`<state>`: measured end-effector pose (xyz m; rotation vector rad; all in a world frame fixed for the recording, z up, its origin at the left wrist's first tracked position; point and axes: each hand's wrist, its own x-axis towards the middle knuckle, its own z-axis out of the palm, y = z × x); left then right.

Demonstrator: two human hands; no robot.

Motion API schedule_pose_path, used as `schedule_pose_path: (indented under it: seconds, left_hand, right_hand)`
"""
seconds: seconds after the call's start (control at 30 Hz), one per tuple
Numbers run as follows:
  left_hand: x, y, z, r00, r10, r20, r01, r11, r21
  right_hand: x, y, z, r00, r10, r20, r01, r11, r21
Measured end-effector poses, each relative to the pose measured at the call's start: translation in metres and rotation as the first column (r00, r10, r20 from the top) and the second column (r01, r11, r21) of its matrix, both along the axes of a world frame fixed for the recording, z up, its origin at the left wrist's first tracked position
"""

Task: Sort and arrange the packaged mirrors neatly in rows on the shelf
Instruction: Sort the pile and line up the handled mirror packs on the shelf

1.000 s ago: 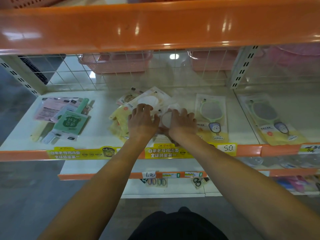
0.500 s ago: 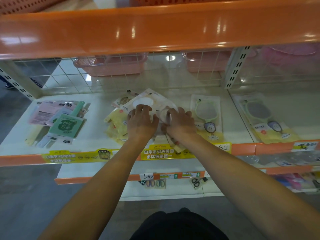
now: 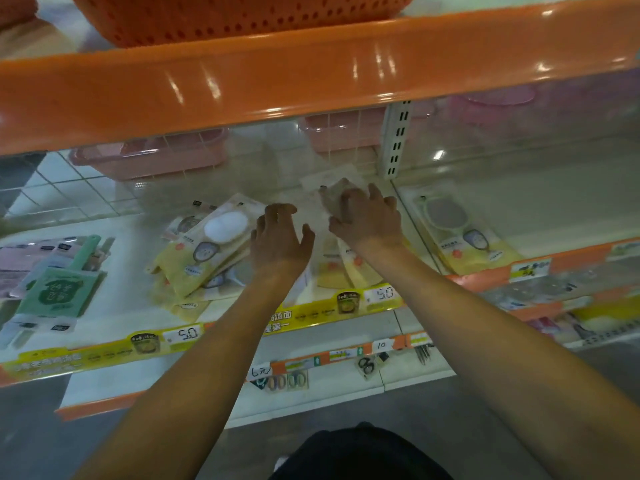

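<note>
Packaged mirrors (image 3: 211, 244) lie heaped at mid-shelf, left of both hands. Left hand (image 3: 278, 242) hovers spread, holding nothing; right hand (image 3: 367, 218) presses, apparently pinching, a blurred clear packet (image 3: 327, 187) rearward. Step: building a row. Next: square it beside the lone green mirror (image 3: 462, 233). White shelf (image 3: 124, 271), wire-mesh back.

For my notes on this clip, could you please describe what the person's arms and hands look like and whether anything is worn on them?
Both forearms are bare, with no sleeve in view up to the frame edge. The left hand and the right hand wear no gloves, and I see no watch or bracelet at either wrist. A faint glint on one of the left fingers might be a ring, but the blur leaves that unclear.
</note>
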<state>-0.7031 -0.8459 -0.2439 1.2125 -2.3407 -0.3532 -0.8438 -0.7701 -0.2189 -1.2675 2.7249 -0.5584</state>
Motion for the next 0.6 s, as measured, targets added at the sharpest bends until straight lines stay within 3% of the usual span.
schedule_pose_path:
  seconds: [0.27, 0.47, 0.6]
  left_hand:
    - [-0.054, 0.027, -0.006, 0.992, -0.081, 0.098, 0.082, 0.997, -0.002]
    - [-0.073, 0.04, -0.01, 0.984, -0.09, 0.151, 0.092, 0.996, -0.008]
    - [-0.076, 0.044, -0.011, 0.976, -0.072, 0.204, 0.077, 0.997, -0.018]
  right_hand:
    - [-0.09, 0.056, -0.004, 0.989, -0.136, -0.06, 0.141, 0.984, 0.106]
    - [-0.137, 0.084, -0.016, 0.977, -0.197, -0.088, 0.205, 0.974, 0.093]
    - [-0.154, 0.097, -0.035, 0.986, -0.168, -0.016, 0.167, 0.953, 0.252]
